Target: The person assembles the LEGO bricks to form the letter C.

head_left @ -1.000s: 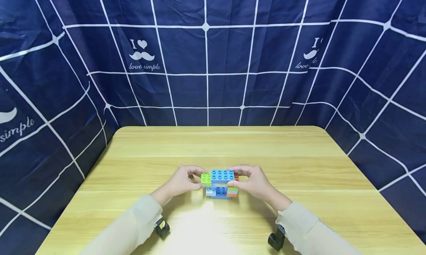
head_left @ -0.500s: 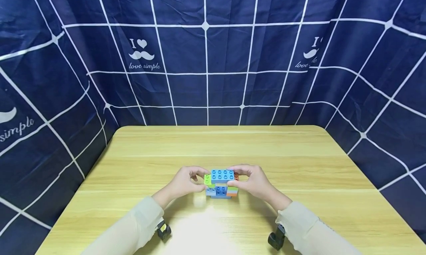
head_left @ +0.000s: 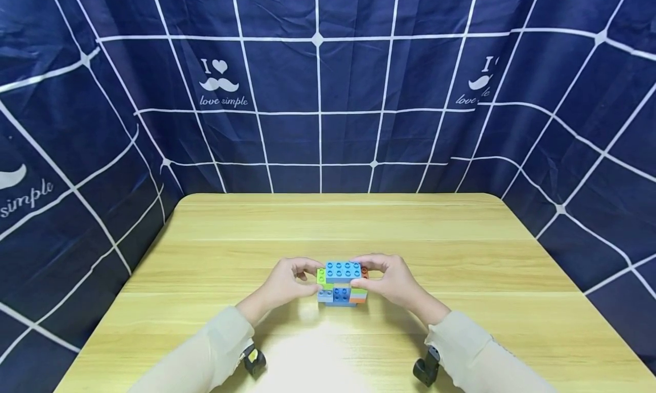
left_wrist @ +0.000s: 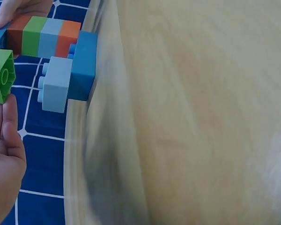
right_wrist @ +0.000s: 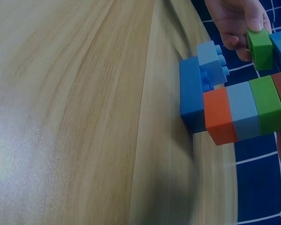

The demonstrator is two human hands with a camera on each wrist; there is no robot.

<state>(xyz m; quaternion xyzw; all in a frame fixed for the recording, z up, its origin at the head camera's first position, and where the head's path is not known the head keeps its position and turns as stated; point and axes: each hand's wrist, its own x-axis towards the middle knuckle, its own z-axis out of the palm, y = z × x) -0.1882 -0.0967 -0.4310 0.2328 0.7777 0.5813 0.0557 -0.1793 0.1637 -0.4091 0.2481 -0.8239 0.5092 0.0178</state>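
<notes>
My left hand [head_left: 288, 282] pinches a green toy building brick [head_left: 321, 276], which sits partly under the left end of a long blue brick [head_left: 342, 272]. In the left wrist view that green brick's hollow underside faces the studs of a light blue brick [left_wrist: 56, 86], with a gap between them. My right hand [head_left: 392, 279] grips the long blue brick's right end, thumb in front and fingers behind. Below this end is a column of a brown brick [left_wrist: 18, 35], a green one, a light blue one and an orange brick [right_wrist: 220, 115]. Column and light blue brick stand on a blue base brick [right_wrist: 191, 93].
The brick build stands on a wooden table [head_left: 328, 222] near its middle. Dark blue curtains [head_left: 287, 142] with white lines hang behind the table and along both sides. A black wrist camera [head_left: 426, 367] hangs from each forearm.
My left hand has moved slightly right with the green brick, from beside the long blue brick to partly under its left end. My right hand has stayed in place.
</notes>
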